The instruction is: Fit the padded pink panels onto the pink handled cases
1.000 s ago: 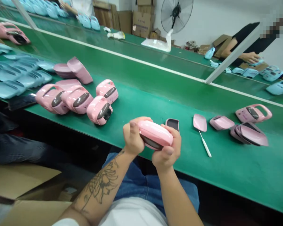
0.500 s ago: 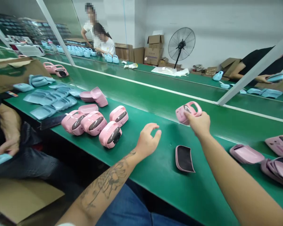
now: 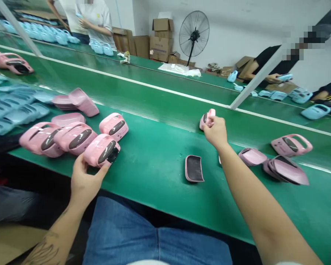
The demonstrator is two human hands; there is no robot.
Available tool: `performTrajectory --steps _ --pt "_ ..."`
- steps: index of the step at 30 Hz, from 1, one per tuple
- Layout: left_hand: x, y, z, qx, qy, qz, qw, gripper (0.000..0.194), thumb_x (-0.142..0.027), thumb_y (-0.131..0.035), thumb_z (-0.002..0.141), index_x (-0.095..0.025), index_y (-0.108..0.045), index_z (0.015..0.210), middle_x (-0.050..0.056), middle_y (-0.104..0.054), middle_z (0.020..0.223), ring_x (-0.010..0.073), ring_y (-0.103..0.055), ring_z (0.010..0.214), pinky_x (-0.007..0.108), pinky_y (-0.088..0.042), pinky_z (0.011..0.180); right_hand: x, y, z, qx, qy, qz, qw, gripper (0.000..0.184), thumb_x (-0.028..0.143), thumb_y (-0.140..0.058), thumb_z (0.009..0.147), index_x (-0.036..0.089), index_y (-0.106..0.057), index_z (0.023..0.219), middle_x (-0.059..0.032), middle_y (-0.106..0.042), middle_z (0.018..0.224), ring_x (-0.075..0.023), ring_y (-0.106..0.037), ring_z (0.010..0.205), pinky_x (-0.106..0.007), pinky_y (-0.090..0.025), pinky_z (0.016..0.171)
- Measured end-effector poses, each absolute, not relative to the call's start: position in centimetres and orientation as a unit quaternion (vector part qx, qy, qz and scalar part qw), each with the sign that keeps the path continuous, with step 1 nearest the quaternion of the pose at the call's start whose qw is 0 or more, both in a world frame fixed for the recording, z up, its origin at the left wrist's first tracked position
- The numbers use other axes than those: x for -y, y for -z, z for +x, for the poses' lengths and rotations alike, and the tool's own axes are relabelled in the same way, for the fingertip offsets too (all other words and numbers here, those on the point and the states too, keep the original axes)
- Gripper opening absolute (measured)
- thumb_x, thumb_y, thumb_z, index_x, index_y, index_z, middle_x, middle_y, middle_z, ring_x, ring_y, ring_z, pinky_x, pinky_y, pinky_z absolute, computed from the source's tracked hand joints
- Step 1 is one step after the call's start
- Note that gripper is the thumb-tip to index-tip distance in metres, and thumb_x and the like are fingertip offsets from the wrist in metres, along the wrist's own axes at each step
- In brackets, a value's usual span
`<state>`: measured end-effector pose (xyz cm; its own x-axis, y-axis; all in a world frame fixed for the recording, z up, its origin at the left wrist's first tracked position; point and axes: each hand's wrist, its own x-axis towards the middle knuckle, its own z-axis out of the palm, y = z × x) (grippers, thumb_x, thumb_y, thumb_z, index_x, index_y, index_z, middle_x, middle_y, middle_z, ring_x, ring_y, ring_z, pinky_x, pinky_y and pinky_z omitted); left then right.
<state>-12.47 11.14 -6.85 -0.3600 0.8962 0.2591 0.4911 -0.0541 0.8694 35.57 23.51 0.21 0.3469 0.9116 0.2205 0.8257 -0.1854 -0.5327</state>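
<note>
My left hand (image 3: 85,182) has its thumb and fingers around the near end of a pink plastic housing (image 3: 96,151) with a dark oval window. That housing rests on the green bench beside several similar pink housings (image 3: 75,138). Farther out on the right, my right hand (image 3: 218,133) grips the handle of another pink housing (image 3: 203,120), partly hidden by the fingers. A curved pink cover (image 3: 194,169) with a dark inner face lies on the bench between my arms.
Right of my right arm are stacked pink covers (image 3: 285,171) and a pink housing (image 3: 292,145). Light blue covers (image 3: 16,103) spread at the left. A slanted white post (image 3: 253,79) rises from the bench. Co-workers stand across it, near a fan (image 3: 194,35).
My left hand has moved left and closed around the nearest pink housing. My right hand still holds its housing, now turned and lower at the bench's far side. The view has swung right.
</note>
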Motion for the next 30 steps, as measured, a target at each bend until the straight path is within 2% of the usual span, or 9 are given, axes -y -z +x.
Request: performTrajectory --steps 2,4,8,12,16,21,25,27,30 --pt "-11.3 6.9 -12.1 -0.664 -0.508 0.509 0.204 0.065 -0.049 -0.088 0.082 -0.021 -0.062 0.134 0.012 -0.070 0.137 0.0432 -0.066 0.135 0.064 -0.049 0.121 -20.1 -0.8 34.7 0.660 -0.129 -0.705 0.227 0.026 0.036 -0.071 0.097 0.025 -0.080 0.119 -0.0077 -0.079 0.121 -0.0219 -0.074 0.109 -0.035 -0.055 0.104" --pt "-11.2 6.8 -11.7 -0.668 -0.526 0.491 0.192 0.061 -0.049 -0.091 0.078 -0.021 -0.068 0.128 0.007 -0.075 0.127 0.0421 -0.071 0.127 0.063 -0.053 0.118 -17.0 -0.9 34.0 0.716 -0.168 -0.658 0.164 0.020 0.041 -0.074 0.095 0.028 -0.084 0.107 -0.0036 -0.083 0.111 -0.0212 -0.076 0.099 -0.033 -0.058 0.094" --pt "-10.3 7.3 -9.9 -0.654 -0.547 0.477 0.212 0.066 -0.045 -0.094 0.072 -0.017 -0.071 0.126 0.010 -0.079 0.122 0.0394 -0.076 0.119 0.058 -0.060 0.113 -13.9 -0.5 33.0 0.750 -0.164 -0.635 0.086 0.022 0.033 -0.069 0.098 0.027 -0.086 0.110 -0.0069 -0.084 0.116 -0.0251 -0.077 0.100 -0.036 -0.058 0.088" --pt "-9.0 7.9 -6.4 -0.636 -0.519 0.522 0.232 0.070 -0.045 -0.091 0.075 -0.018 -0.070 0.136 0.013 -0.079 0.130 0.0344 -0.077 0.120 0.051 -0.061 0.112 -14.6 -0.3 32.5 0.762 -0.136 -0.631 0.040 0.024 0.030 -0.065 0.101 0.026 -0.085 0.115 -0.0079 -0.082 0.118 -0.0259 -0.077 0.104 -0.035 -0.056 0.088" --pt "-8.9 7.9 -2.6 -0.622 -0.495 0.551 0.254 0.072 -0.045 -0.090 0.077 -0.018 -0.069 0.139 0.013 -0.079 0.131 0.0332 -0.078 0.118 0.049 -0.061 0.111 -15.6 -0.7 32.1 0.776 -0.118 -0.619 -0.003 0.020 0.027 -0.066 0.100 0.025 -0.086 0.105 -0.0078 -0.082 0.113 -0.0253 -0.076 0.099 -0.033 -0.053 0.082" --pt "-9.2 7.7 -0.1 -0.629 -0.440 0.588 0.257 0.079 -0.045 -0.085 0.082 -0.018 -0.058 0.151 0.018 -0.070 0.147 0.0386 -0.069 0.136 0.056 -0.054 0.119 -14.9 -1.4 32.1 0.796 -0.100 -0.597 -0.013 0.020 0.026 -0.062 0.101 0.026 -0.082 0.103 -0.0055 -0.083 0.113 -0.0227 -0.075 0.097 -0.031 -0.049 0.078" --pt "-6.9 7.7 0.4 -0.566 -0.515 0.640 0.071 0.096 -0.029 -0.087 0.082 -0.019 -0.040 0.165 0.025 -0.041 0.173 0.0448 -0.038 0.164 0.068 -0.031 0.133 -14.0 -1.3 31.8 0.801 -0.080 -0.593 0.000 0.024 0.023 -0.055 0.104 0.023 -0.078 0.102 -0.0080 -0.084 0.106 -0.0235 -0.074 0.093 -0.034 -0.044 0.082" --pt "-5.1 7.5 0.9 -0.454 -0.558 0.694 -0.017 0.090 -0.017 -0.084 0.079 -0.021 -0.045 0.160 0.023 -0.045 0.169 0.0432 -0.042 0.161 0.068 -0.030 0.133 -13.7 -1.1 31.7 0.797 -0.078 -0.599 0.014 0.023 0.022 -0.054 0.104 0.022 -0.076 0.100 -0.0093 -0.083 0.098 -0.0237 -0.073 0.089 -0.035 -0.042 0.084" --pt "-3.1 6.7 2.7 -0.312 -0.541 0.779 0.059 0.069 -0.009 -0.077 0.081 -0.021 -0.058 0.147 0.018 -0.065 0.147 0.0354 -0.063 0.141 0.057 -0.049 0.123 -13.6 -1.4 32.0 0.784 -0.089 -0.612 0.056 0.016 0.022 -0.058 0.100 0.022 -0.073 0.093 -0.0091 -0.082 0.095 -0.0234 -0.071 0.086 -0.035 -0.041 0.083"
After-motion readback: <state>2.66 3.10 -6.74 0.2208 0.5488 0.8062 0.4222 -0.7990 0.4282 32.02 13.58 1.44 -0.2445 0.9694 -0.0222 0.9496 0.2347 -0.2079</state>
